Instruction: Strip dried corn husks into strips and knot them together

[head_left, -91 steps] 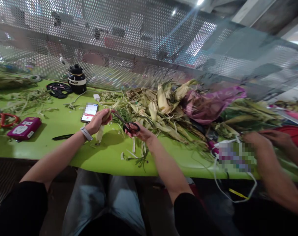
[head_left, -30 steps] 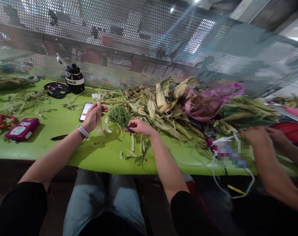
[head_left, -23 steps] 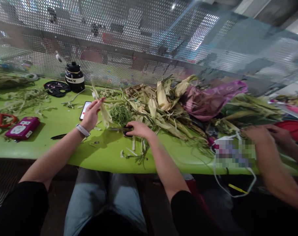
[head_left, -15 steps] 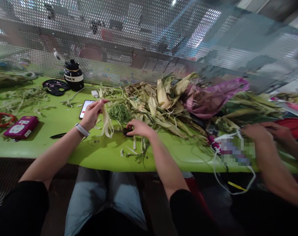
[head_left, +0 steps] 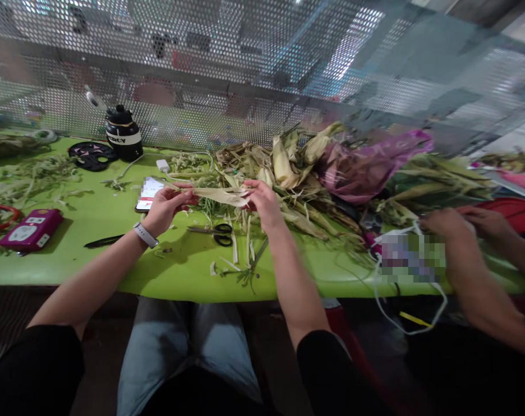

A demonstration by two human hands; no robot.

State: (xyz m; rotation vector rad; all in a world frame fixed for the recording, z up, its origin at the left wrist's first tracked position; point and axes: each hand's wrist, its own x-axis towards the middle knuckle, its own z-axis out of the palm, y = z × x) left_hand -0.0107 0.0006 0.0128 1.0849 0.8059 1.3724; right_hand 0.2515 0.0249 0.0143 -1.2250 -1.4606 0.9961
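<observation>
Between my two hands a pale strip of corn husk (head_left: 221, 196) is stretched sideways above the table. My left hand (head_left: 172, 203), with a light watch band at the wrist, pinches its left end. The fingers of my right hand (head_left: 262, 202) are closed on its right end. Just below the husk lie small scissors (head_left: 216, 232) with black handles. Husk scraps and a green stem (head_left: 245, 273) are strewn near the table's front edge. A phone (head_left: 149, 195) with a lit screen lies behind my left hand.
A heap of corn husks (head_left: 288, 167) and a pink plastic bag (head_left: 366, 167) fill the back. To the left are a magenta box (head_left: 32, 230), orange-handled scissors (head_left: 2, 216) and a black bottle (head_left: 123, 136). Another person's hands (head_left: 450, 228) work at right beside a white cord (head_left: 435, 315).
My right hand has let go of the small scissors, leaving them on the table, and has risen to take the husk's free end. The strip, which hung down, is now held out level.
</observation>
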